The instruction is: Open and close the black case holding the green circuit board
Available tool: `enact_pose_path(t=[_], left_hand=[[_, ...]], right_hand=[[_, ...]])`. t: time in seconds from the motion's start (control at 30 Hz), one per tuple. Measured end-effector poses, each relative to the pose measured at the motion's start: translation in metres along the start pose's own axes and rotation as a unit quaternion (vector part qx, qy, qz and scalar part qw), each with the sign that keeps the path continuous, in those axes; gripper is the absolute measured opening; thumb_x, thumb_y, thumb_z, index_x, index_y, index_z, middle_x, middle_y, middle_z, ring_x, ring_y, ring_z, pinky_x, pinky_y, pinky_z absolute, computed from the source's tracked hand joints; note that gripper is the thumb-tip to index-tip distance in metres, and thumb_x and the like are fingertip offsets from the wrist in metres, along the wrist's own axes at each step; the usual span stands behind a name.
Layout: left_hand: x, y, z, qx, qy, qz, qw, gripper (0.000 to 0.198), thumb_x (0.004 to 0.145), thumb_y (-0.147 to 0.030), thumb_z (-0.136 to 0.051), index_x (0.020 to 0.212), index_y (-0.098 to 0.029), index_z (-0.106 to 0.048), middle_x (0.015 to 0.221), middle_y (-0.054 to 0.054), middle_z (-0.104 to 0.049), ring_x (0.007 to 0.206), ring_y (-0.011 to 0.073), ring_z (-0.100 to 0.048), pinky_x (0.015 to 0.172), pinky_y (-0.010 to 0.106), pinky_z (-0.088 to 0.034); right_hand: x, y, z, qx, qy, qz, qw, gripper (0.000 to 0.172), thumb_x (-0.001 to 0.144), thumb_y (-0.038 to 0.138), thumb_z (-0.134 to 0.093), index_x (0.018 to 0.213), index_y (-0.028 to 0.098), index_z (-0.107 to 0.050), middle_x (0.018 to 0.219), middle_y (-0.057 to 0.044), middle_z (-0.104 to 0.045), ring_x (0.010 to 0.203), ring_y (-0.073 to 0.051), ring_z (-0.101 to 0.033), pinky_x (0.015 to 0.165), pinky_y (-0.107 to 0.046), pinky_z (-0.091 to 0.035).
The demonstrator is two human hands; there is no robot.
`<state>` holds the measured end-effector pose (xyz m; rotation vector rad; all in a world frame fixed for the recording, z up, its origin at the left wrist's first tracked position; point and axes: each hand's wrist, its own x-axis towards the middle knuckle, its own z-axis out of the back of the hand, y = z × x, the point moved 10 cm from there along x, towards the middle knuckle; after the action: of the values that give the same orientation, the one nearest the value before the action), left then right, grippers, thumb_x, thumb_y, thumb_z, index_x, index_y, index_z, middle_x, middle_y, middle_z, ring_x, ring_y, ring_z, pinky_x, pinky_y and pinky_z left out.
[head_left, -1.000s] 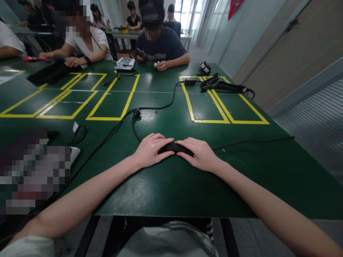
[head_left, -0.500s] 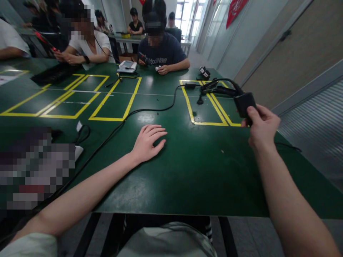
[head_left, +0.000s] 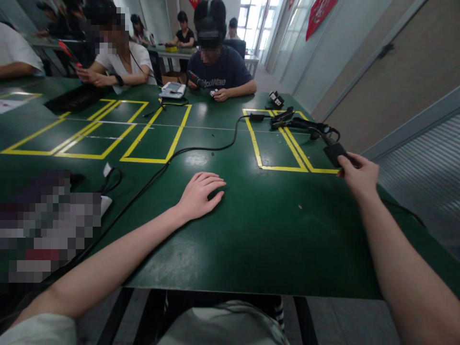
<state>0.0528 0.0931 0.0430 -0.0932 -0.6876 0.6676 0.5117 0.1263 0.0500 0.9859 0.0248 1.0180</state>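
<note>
My right hand (head_left: 361, 173) pinches a black power adapter (head_left: 336, 152) by its near end, over the right side of the green table (head_left: 251, 230). A bundled black cable (head_left: 302, 123) runs from the adapter back across the yellow tape lines, lying on the table. My left hand (head_left: 203, 195) rests palm down on the table with its fingers stretched out and holds nothing. Behind it, a long black cable (head_left: 194, 148) curves from the lower left to a small inline block (head_left: 257, 116) near the bundle.
Yellow tape rectangles (head_left: 167, 160) mark the table. A blurred-out pile (head_left: 53, 230) lies at the left. Across the table, a person in a dark shirt (head_left: 219, 72) holds small objects, near a white device (head_left: 172, 90). A black-and-white object (head_left: 276, 99) stands far right. Another person (head_left: 136, 64) sits farther left.
My right hand has moved slightly right and down with the adapter, which now sits lower and flatter. The bundled cable has dropped toward the table. My left hand has stayed in place.
</note>
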Motion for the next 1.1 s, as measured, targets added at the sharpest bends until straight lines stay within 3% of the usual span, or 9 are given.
enact_pose_path(t=[0.17, 0.4, 0.63, 0.9, 1.1], left_hand=[[0.0, 0.0, 0.0, -0.001, -0.001, -0.006, 1.0, 0.021, 0.098, -0.025, -0.06, 0.114, -0.019, -0.073, 0.115, 0.008, -0.079, 0.114, 0.026, -0.07, 0.101, 0.047, -0.051], [0.0, -0.001, -0.001, -0.007, 0.006, -0.005, 1.0, 0.02, 0.098, -0.025, -0.06, 0.112, -0.02, -0.073, 0.114, 0.007, -0.079, 0.113, 0.0257, -0.07, 0.101, 0.047, -0.051], [-0.001, -0.002, 0.001, -0.006, 0.001, -0.012, 1.0, 0.019, 0.098, -0.024, -0.061, 0.111, -0.018, -0.073, 0.112, 0.008, -0.08, 0.112, 0.0265, -0.07, 0.099, 0.047, -0.052], [-0.001, 0.001, -0.003, -0.013, 0.012, 0.001, 1.0, 0.02, 0.098, -0.025, -0.06, 0.112, -0.021, -0.074, 0.114, 0.007, -0.079, 0.115, 0.0263, -0.069, 0.102, 0.048, -0.052], [0.0, -0.001, -0.002, -0.015, 0.009, 0.0, 1.0, 0.02, 0.098, -0.025, -0.06, 0.11, -0.022, -0.074, 0.113, 0.007, -0.079, 0.113, 0.0262, -0.07, 0.101, 0.048, -0.052]], right_hand=[[-0.02, 0.001, -0.019, -0.068, 0.064, -0.022, 0.995, 0.049, 0.071, 0.037, -0.072, 0.109, 0.008, -0.08, 0.066, -0.005, -0.063, 0.061, -0.019, -0.054, 0.065, -0.034, -0.046], [-0.017, 0.004, 0.003, -0.065, -0.024, -0.01, 0.998, 0.056, 0.073, 0.039, -0.064, 0.114, 0.006, -0.078, 0.072, -0.008, -0.067, 0.059, -0.018, -0.051, 0.065, -0.033, -0.047], [-0.007, -0.017, 0.009, -0.093, -0.062, 0.0, 0.994, 0.058, 0.074, 0.04, -0.06, 0.119, 0.008, -0.076, 0.086, -0.012, -0.072, 0.065, -0.021, -0.057, 0.073, -0.039, -0.053], [-0.012, -0.017, -0.013, -0.155, 0.043, 0.029, 0.987, 0.06, 0.067, 0.04, -0.074, 0.118, 0.009, -0.074, 0.109, -0.017, -0.062, 0.106, -0.033, -0.061, 0.098, -0.044, -0.05], [-0.015, -0.017, -0.014, -0.167, 0.064, 0.025, 0.984, 0.06, 0.071, 0.041, -0.079, 0.125, 0.018, -0.068, 0.117, -0.014, -0.057, 0.108, -0.033, -0.059, 0.097, -0.044, -0.049]])
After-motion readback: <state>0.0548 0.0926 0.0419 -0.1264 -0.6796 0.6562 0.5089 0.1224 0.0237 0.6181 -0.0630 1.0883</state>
